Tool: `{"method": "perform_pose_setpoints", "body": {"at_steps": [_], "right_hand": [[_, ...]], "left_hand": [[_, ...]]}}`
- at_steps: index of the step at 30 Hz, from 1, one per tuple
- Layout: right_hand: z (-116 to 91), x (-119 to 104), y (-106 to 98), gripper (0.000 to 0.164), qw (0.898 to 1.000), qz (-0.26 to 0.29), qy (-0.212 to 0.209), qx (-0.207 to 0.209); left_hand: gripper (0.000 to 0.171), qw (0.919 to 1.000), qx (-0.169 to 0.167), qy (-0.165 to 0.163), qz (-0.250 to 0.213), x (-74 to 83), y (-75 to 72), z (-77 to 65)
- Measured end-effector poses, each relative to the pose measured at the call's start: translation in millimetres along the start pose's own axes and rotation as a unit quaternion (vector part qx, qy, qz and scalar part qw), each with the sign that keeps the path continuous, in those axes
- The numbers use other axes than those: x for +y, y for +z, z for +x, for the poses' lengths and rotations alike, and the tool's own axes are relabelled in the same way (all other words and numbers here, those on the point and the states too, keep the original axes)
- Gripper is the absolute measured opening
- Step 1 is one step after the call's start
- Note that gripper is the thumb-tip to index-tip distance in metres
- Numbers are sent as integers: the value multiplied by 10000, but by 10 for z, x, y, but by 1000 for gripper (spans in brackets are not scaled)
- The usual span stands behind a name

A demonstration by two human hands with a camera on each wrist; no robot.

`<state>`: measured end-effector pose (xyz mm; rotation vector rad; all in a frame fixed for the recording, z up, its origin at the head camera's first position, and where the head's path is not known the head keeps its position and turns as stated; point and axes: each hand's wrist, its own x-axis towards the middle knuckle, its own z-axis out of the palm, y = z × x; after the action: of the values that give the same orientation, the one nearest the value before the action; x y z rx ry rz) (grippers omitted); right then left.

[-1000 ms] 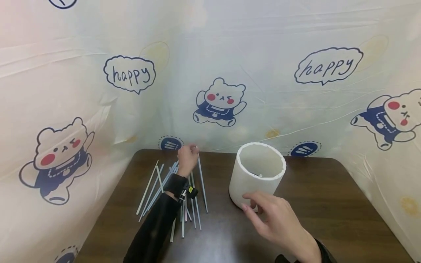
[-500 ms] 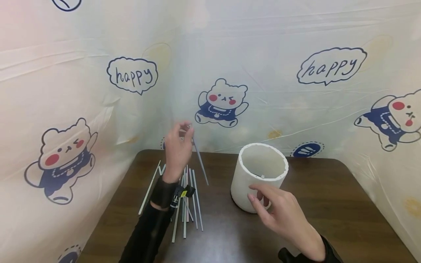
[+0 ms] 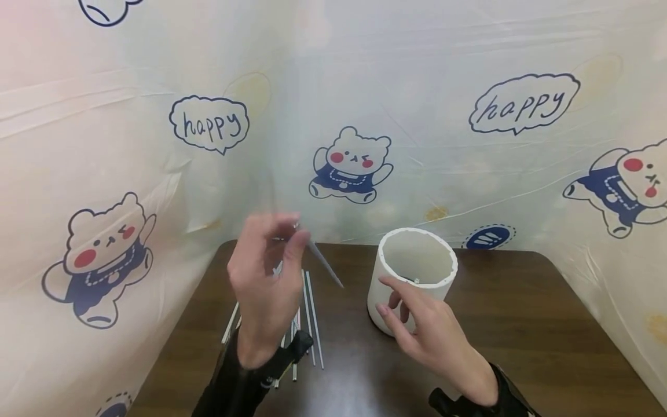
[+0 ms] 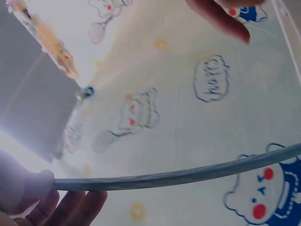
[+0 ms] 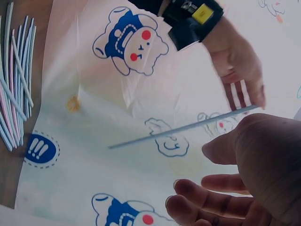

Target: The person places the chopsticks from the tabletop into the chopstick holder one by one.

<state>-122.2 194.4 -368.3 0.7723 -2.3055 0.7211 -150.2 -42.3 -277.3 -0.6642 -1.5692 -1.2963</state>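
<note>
Between the thumb and fingers of my left hand (image 3: 268, 284) is one end of a thin blue-grey stick (image 3: 327, 266), held up above the table. Its free end slants down toward the right in the head view. The left wrist view shows this stick (image 4: 164, 180) running across the frame from the pinching fingertips. My right hand (image 3: 432, 336) hovers in front of a white cylindrical container (image 3: 380, 301), its fingers loosely bent and holding nothing. Whether it touches the container I cannot tell. Several similar sticks (image 3: 315, 324) lie in a loose pile, partly hidden behind my left hand and forearm.
The brown wooden table (image 3: 521, 324) extends right of the container. A pale printed curtain (image 3: 427, 174) hangs behind and at both sides. Pale blue, white and pink sticks (image 5: 19, 84) show at the right wrist view's left edge. A small light object (image 3: 415, 281) shows inside the container.
My left hand has lifted a stick off the pile and drawn it back toward me, above the other sticks. My right hand has stayed by the container, shifting only slightly.
</note>
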Motion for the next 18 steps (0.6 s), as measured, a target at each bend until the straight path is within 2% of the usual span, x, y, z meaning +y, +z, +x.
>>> {"method": "perform_pose_setpoints", "body": {"at_steps": [4,8,13,15,18], "right_hand": [[30,-80,37,48,9997,192,-151,-45],[50,-165,88,43,9982,479,-358,-49],[53,-241,149,24,9934,832,-748,236],[62,-252,151,18,9922,849,-835,372],[105,-242,121,19,9912,710,-951,579]], "left_hand": [[19,9950,353,813,-464,185,-8,-102],[21,9846,541,1446,-820,245,6,-266],[24,9745,764,1899,-921,241,54,-447],[25,9741,749,1942,-883,263,65,-470],[24,9731,638,1972,-1010,303,76,-466]]}}
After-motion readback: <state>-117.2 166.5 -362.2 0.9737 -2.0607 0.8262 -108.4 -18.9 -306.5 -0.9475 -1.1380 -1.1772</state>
